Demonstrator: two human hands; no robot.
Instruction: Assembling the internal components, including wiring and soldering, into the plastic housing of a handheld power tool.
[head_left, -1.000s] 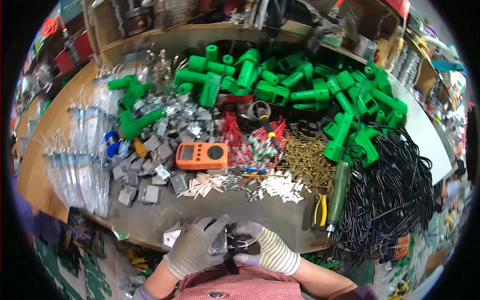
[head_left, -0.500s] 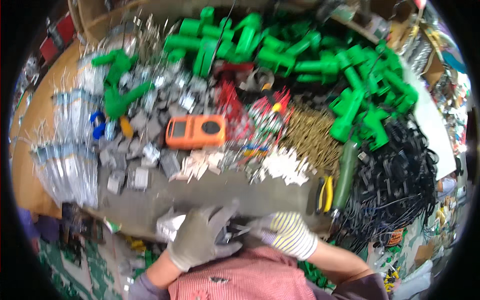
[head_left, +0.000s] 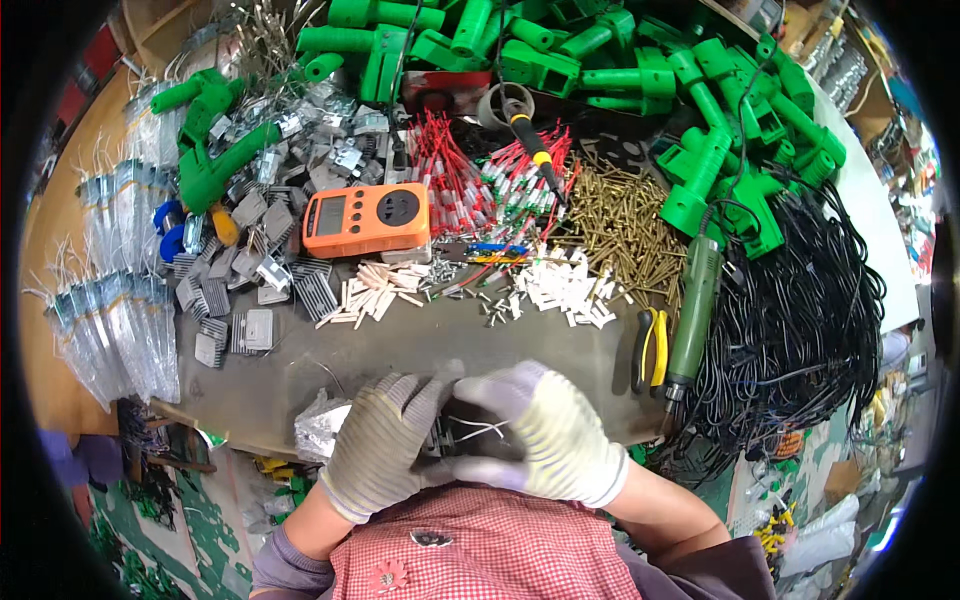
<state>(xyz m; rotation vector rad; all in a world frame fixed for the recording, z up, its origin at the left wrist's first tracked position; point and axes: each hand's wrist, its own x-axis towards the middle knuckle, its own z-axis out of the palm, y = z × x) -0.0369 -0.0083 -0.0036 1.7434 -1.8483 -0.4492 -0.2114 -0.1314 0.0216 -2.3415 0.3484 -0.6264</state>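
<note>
At bench (head_left: 470,335), left hand (head_left: 375,448) and right hand (head_left: 560,432) curl either side of white wires (head_left: 480,430); grip, I can't tell; crowding might bend them

No legible words or numbers, grey screen (head_left: 331,215) on an orange handheld meter (head_left: 367,222) with nothing readable, dark oval badge (head_left: 431,538) on a red checked apron (head_left: 510,550), its markings too small to make out
</note>
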